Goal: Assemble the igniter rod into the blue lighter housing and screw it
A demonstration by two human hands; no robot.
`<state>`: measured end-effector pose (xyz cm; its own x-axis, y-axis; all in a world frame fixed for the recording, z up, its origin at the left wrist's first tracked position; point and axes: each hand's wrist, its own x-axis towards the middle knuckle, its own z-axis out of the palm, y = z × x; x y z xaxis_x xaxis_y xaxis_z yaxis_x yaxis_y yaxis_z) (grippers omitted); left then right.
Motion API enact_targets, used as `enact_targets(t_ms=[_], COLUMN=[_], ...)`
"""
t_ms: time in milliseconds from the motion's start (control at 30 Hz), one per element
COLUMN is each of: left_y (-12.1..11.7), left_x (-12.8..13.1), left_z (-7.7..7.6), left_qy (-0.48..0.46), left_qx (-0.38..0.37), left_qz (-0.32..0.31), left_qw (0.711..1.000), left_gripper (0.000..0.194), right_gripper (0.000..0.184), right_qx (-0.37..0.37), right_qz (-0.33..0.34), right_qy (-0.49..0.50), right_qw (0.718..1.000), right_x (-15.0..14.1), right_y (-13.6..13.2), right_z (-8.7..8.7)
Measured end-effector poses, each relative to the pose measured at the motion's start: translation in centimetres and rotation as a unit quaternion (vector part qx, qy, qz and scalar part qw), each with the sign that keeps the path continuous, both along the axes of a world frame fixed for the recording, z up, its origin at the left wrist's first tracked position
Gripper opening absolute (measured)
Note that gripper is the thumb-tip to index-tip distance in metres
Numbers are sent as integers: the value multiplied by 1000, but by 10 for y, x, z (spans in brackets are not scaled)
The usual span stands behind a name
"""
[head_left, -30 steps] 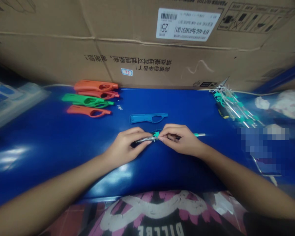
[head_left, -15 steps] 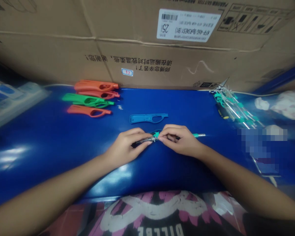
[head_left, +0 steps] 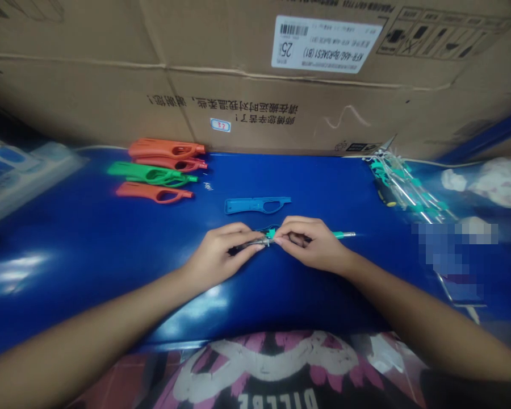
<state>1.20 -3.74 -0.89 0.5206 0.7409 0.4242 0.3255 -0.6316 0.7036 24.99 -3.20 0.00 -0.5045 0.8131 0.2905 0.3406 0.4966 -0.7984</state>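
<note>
My left hand (head_left: 217, 250) is closed, thumb and fingers pinching a slim, dark see-through lighter fuel tank (head_left: 255, 243). Against the tank's right end, my right hand (head_left: 309, 241) has its thumb and fingertips pressed together; whatever tiny part they grip is hidden. Between the fingertips shows a green plastic lighter part (head_left: 271, 233). A metal lighter tube (head_left: 348, 234) with a green base sticks out to the right from behind my right hand. Just beyond both hands lies an open blue lighter shell half (head_left: 255, 205), hollow side up.
Orange lighter shells (head_left: 153, 193) and a green one (head_left: 153, 174) lie at the back left, beside tiny white pieces (head_left: 208, 186). Several metal tube assemblies (head_left: 415, 190) and a dark-handled tool (head_left: 385, 194) are at the back right. A cardboard box (head_left: 111, 113) walls off the back.
</note>
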Motion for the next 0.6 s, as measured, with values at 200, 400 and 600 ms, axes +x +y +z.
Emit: enact_targets(t_ms=[200, 400, 600], left_y=[0, 1, -1], left_x=[1, 2, 2], left_z=[4, 5, 5], left_qy=[-7, 14, 2], left_qx=[-6, -5, -8], left_qz=[15, 17, 18], left_qw=[1000, 1000, 1000], left_gripper=[18, 22, 18], right_gripper=[8, 8, 10], right_qx=[-13, -9, -1], right_qz=[-7, -16, -16], right_qy=[2, 10, 5], right_qw=[1000, 1000, 1000], right_x=[0, 0, -1], right_y=[-1, -1, -1], right_z=[4, 4, 2])
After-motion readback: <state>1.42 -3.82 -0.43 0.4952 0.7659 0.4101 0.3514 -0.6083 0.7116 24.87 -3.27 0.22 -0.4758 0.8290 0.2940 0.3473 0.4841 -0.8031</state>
